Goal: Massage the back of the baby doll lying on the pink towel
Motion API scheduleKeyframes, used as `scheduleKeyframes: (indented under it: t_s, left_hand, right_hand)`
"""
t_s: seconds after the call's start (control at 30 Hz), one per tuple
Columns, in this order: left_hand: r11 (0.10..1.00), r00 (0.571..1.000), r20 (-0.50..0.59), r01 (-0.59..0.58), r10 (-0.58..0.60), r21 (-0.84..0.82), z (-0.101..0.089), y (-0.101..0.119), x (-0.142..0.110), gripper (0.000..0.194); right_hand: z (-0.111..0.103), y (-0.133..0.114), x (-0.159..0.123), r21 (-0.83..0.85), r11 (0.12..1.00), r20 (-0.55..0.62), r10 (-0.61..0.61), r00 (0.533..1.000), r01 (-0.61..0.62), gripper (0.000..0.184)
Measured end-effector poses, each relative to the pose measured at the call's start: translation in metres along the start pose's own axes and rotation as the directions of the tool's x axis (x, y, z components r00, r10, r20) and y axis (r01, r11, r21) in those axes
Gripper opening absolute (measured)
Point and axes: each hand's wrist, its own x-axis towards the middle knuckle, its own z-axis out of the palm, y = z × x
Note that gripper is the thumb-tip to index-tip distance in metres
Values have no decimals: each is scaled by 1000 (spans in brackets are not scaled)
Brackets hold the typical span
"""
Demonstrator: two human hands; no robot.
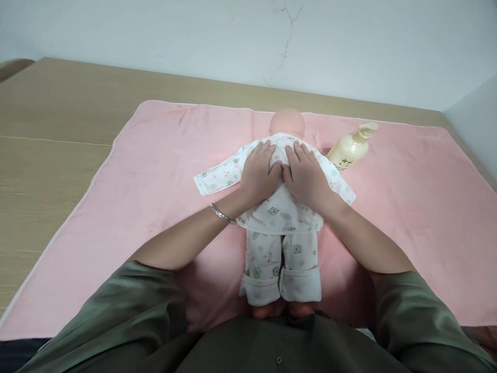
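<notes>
Pink blanket, pump bottle beside doll — left hand and right hand spread on its shirt.

Label check: the cream pump bottle to your right bears dark, script-like strokes (a larger mark above, a line of finer ones beneath), too small for you to read with certainty, and no word, brand or number is legible anywhere in view.
</notes>
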Motion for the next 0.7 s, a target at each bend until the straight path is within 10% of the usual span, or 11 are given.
scheduleKeyframes:
  t_s: [0.3,0.7]
  left_hand:
    - [991,991,30,-130,129,29,2,0,-4,48]
    - [998,999,-19,-27,28,54,-3,9,-3,48]
  right_hand:
    - [-12,-11,-11,2,1000,-21,27,999,-27,48]
    - [1,1,-2,-3,998,-19,64,998,-64,55]
